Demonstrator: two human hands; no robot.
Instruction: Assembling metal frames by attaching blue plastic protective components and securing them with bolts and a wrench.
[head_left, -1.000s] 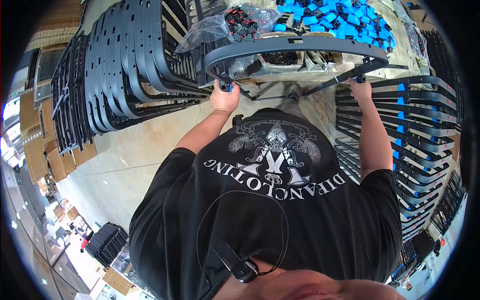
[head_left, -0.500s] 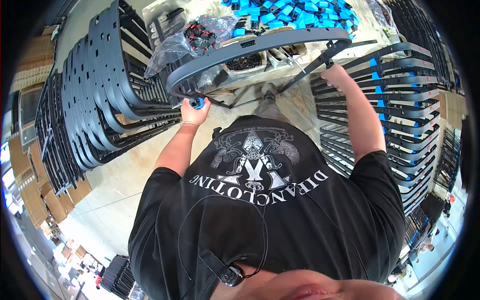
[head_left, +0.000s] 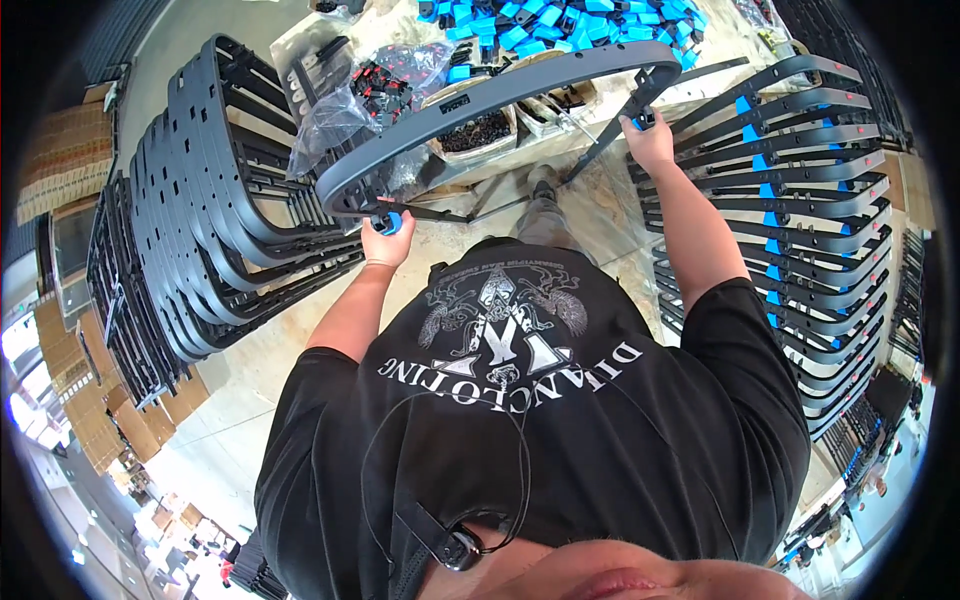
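Nearest, on the near side of the curved grey frame (head_left: 510, 88): black shirt (head_left: 470, 450) printed with large white lettering (head_left: 628, 352) and an emblem (head_left: 500, 322). Found left hand (head_left: 388, 240) just below the frame's left bend, fingers curled nearly closed around a blue piece (head_left: 391, 222). Found right hand (head_left: 650, 142) just below its right bend, fingers closed around a dark piece (head_left: 646, 117); cannot determine exact contact. Located the frame ahead of both, spanning between them. Recorded right of it: stacked frames (head_left: 845, 134) bearing red marks (head_left: 862, 100), too small to read. Noted beyond it: tabletop (head_left: 390, 28) carrying black-and-red parts (head_left: 382, 92) and blue parts (head_left: 570, 25).
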